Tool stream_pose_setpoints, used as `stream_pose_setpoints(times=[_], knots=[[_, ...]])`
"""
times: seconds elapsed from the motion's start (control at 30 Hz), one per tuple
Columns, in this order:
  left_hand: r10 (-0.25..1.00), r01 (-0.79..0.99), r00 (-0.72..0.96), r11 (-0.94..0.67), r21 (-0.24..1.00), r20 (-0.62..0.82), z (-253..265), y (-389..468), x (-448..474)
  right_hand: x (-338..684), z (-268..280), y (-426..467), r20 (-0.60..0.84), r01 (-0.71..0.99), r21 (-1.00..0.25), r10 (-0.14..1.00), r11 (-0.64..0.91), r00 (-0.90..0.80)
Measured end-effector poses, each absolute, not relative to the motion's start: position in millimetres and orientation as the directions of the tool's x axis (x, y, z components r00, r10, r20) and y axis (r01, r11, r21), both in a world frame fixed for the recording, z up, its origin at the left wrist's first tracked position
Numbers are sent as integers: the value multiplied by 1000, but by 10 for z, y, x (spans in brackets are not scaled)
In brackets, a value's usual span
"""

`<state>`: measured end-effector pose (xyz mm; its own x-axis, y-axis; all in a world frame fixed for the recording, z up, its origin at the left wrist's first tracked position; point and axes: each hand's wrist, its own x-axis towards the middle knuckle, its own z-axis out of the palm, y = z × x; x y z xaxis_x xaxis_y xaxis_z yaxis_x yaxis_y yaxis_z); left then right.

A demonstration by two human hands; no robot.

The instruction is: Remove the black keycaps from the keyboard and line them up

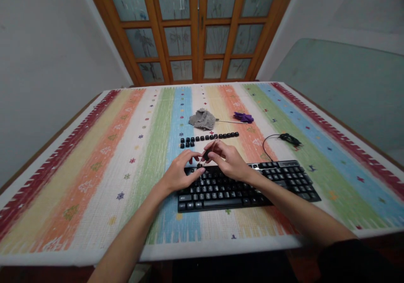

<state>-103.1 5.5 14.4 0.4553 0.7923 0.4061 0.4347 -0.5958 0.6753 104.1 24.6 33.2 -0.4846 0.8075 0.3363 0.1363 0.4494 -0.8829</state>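
The right hand (229, 161) pinches a small dark tool (206, 153) between thumb and fingers, above the far edge of a black keyboard (232, 191). Thin wire-like loops seem to run from the tool (they are too fine to make out fully). The left hand (180, 172) is curled beside it, thumb and fingertips close around a small black piece (200, 165) at the keyboard's far left corner; I cannot tell whether these fingers grip it or only come near it.

The keyboard lies flat on the desk (104, 198), its long side towards the person, with the right forearm crossing over it. From its far edge a black cable (289, 139) curves away to a bundled coil on the right.

Just beyond the hands, loose black keycaps (206, 138) stand in a long row, with a short second row of three at the left end. Past them lies a crumpled grey cloth (203, 119); a thin dark rod (232, 121) reaches from it towards a bunched purple cloth (243, 117). A striped tablecloth (71, 209) covers the desk, and wood-framed glass doors (198, 30) stand behind.
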Motion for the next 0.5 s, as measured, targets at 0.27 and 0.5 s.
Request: stream_pose_setpoints(times=[0.27, 0.5], knots=[[885, 165, 368, -363, 917, 285, 102, 98, -1022, 1070, 430, 320, 415, 188, -785, 726, 591, -548], [919, -29, 329, -221, 975, 218, 55, 128, -1029, 1070, 472, 342, 436, 208, -759, 719, 617, -541]])
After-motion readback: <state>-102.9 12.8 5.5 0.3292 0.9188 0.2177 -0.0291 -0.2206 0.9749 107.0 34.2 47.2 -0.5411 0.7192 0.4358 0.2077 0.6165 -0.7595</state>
